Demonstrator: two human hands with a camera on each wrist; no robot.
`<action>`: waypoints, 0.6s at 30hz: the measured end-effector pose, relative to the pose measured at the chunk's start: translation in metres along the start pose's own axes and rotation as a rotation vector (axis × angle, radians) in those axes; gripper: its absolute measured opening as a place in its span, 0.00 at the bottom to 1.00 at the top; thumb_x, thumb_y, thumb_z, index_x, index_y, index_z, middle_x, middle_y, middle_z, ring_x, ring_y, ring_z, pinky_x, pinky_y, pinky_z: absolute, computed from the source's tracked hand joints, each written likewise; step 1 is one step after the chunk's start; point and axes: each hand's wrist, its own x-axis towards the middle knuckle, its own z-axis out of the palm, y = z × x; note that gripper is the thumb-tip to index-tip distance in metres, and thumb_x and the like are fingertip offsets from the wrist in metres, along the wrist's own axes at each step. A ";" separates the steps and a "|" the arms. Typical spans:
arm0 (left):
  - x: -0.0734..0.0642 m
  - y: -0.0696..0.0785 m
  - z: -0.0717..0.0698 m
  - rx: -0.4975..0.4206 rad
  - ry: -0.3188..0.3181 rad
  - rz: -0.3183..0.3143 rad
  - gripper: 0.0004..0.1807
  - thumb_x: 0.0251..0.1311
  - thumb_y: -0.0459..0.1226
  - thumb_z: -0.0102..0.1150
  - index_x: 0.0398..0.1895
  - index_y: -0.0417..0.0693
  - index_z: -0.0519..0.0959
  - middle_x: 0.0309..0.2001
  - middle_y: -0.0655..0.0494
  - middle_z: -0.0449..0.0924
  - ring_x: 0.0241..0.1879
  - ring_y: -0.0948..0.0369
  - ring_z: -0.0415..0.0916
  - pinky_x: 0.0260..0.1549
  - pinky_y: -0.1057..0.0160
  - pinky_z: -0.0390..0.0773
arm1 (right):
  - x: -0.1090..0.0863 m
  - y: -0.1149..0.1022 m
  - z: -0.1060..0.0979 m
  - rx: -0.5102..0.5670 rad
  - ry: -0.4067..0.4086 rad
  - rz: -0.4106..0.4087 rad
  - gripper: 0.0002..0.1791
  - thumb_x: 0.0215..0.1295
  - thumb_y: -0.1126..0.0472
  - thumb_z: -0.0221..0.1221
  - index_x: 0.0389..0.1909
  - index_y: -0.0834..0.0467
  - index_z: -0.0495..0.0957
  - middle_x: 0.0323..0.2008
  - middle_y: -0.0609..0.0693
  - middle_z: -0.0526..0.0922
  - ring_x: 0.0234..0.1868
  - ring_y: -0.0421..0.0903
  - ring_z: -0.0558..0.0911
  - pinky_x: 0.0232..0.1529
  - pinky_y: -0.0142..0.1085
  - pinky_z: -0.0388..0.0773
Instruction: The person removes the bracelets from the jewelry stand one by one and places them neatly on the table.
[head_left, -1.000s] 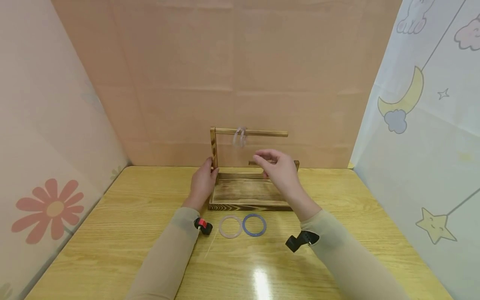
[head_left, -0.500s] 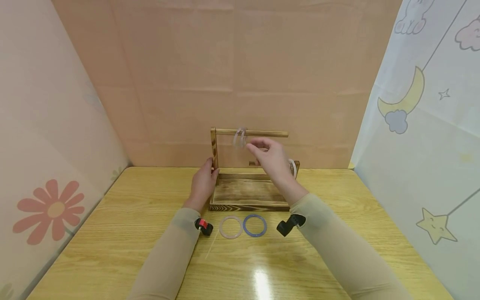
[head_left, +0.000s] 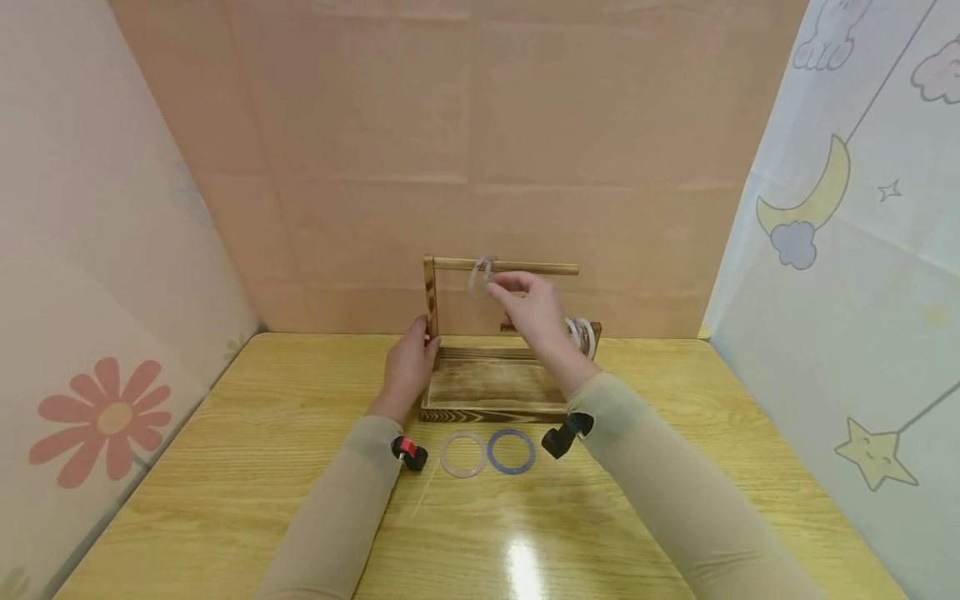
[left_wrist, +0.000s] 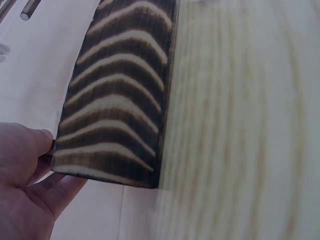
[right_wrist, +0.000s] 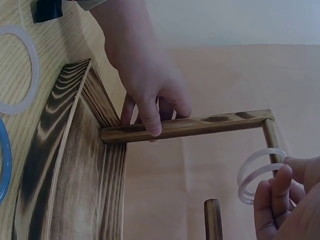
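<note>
A wooden bangle rack (head_left: pixel 495 415) with a tray base stands at the table's back. My left hand (head_left: pixel 407 367) grips its left upright (head_left: pixel 430 287); the right wrist view shows the left thumb (right_wrist: pixel 154 125) across that post. Two clear, faintly purple bangles (right_wrist: pixel 256 155) hang on the upper bar (head_left: pixel 536 268). At their right side, my right hand (head_left: pixel 536 317) pinches one between thumb and forefinger. Several white and clear bangles (head_left: pixel 590 337) sit on the shorter lower bar (head_left: pixel 507 327), partly hidden behind the right hand and wrist.
In front of the rack, a pale pink bangle (head_left: pixel 442 454) and a blue bangle (head_left: pixel 490 451) lie flat, side by side, on the wooden table (head_left: pixel 300 400). A peach backdrop (head_left: pixel 337 167) rises close behind the rack, with printed panels on both sides.
My right hand has moved up and left from the lower bar to the bangles on the upper bar, uncovering the white bangles behind it. The left hand keeps its grip.
</note>
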 end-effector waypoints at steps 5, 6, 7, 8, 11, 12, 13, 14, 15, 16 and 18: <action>0.000 0.000 0.001 0.000 0.012 0.009 0.20 0.84 0.36 0.60 0.71 0.36 0.74 0.56 0.37 0.87 0.51 0.42 0.88 0.48 0.41 0.87 | 0.004 0.003 0.004 0.004 -0.002 0.005 0.18 0.78 0.50 0.70 0.61 0.54 0.88 0.54 0.48 0.87 0.34 0.54 0.85 0.39 0.47 0.87; 0.000 0.000 0.001 0.000 0.013 0.011 0.20 0.83 0.35 0.61 0.71 0.35 0.74 0.56 0.37 0.87 0.51 0.42 0.88 0.48 0.41 0.87 | 0.005 0.004 0.005 0.008 -0.001 0.002 0.18 0.78 0.51 0.71 0.61 0.55 0.88 0.54 0.49 0.87 0.34 0.54 0.85 0.37 0.43 0.86; 0.000 0.000 0.001 0.003 0.013 0.011 0.20 0.83 0.35 0.61 0.70 0.35 0.74 0.56 0.37 0.87 0.51 0.42 0.88 0.48 0.41 0.87 | 0.005 0.004 0.006 0.013 -0.001 0.001 0.19 0.78 0.51 0.71 0.62 0.56 0.88 0.54 0.49 0.87 0.34 0.55 0.85 0.35 0.41 0.85; 0.000 0.000 0.001 0.004 0.011 0.011 0.21 0.83 0.36 0.61 0.71 0.35 0.74 0.56 0.37 0.87 0.51 0.42 0.88 0.49 0.41 0.87 | 0.005 0.005 0.007 0.012 -0.002 -0.001 0.19 0.78 0.52 0.71 0.62 0.57 0.87 0.54 0.50 0.87 0.34 0.56 0.85 0.32 0.36 0.83; 0.001 0.000 0.002 0.007 0.008 0.007 0.22 0.83 0.36 0.61 0.72 0.34 0.73 0.56 0.37 0.86 0.51 0.42 0.88 0.49 0.40 0.87 | 0.007 0.005 0.009 0.015 0.001 -0.003 0.19 0.78 0.53 0.71 0.61 0.58 0.87 0.53 0.51 0.86 0.33 0.55 0.84 0.25 0.28 0.74; 0.001 0.000 0.002 0.007 0.007 0.005 0.22 0.83 0.36 0.61 0.72 0.34 0.73 0.56 0.37 0.86 0.51 0.42 0.88 0.49 0.40 0.87 | 0.008 0.004 0.010 0.018 0.003 -0.003 0.18 0.78 0.53 0.71 0.61 0.58 0.87 0.53 0.51 0.86 0.32 0.56 0.84 0.24 0.28 0.73; 0.001 0.000 0.002 0.006 0.007 0.003 0.22 0.83 0.36 0.61 0.72 0.34 0.73 0.56 0.37 0.86 0.51 0.42 0.88 0.49 0.40 0.87 | 0.008 0.004 0.011 0.014 0.004 0.000 0.18 0.78 0.54 0.71 0.61 0.58 0.88 0.52 0.51 0.86 0.31 0.54 0.84 0.23 0.28 0.72; 0.001 0.000 0.002 0.006 0.006 0.001 0.22 0.83 0.36 0.61 0.72 0.34 0.73 0.56 0.37 0.87 0.51 0.42 0.88 0.49 0.41 0.87 | 0.008 0.004 0.012 0.010 0.008 0.002 0.17 0.78 0.54 0.71 0.60 0.58 0.88 0.52 0.51 0.86 0.31 0.53 0.84 0.22 0.28 0.71; 0.001 0.000 0.003 0.008 0.006 -0.001 0.22 0.83 0.36 0.61 0.72 0.34 0.73 0.57 0.37 0.87 0.51 0.42 0.88 0.49 0.41 0.87 | 0.009 0.004 0.013 0.007 0.014 0.002 0.16 0.78 0.54 0.71 0.59 0.58 0.88 0.51 0.51 0.87 0.29 0.51 0.83 0.22 0.28 0.70; 0.000 0.000 0.003 0.008 0.005 -0.002 0.22 0.83 0.36 0.61 0.73 0.34 0.73 0.57 0.37 0.86 0.51 0.42 0.88 0.50 0.41 0.87 | 0.009 0.003 0.014 0.005 0.020 0.002 0.16 0.78 0.54 0.71 0.58 0.58 0.89 0.51 0.51 0.87 0.28 0.50 0.83 0.21 0.28 0.70; 0.000 -0.001 0.003 0.010 0.000 -0.005 0.22 0.84 0.36 0.60 0.73 0.34 0.73 0.57 0.37 0.86 0.52 0.42 0.88 0.50 0.41 0.87 | 0.009 0.004 0.015 0.002 0.026 0.006 0.15 0.78 0.55 0.71 0.57 0.58 0.89 0.50 0.51 0.87 0.26 0.46 0.82 0.21 0.28 0.70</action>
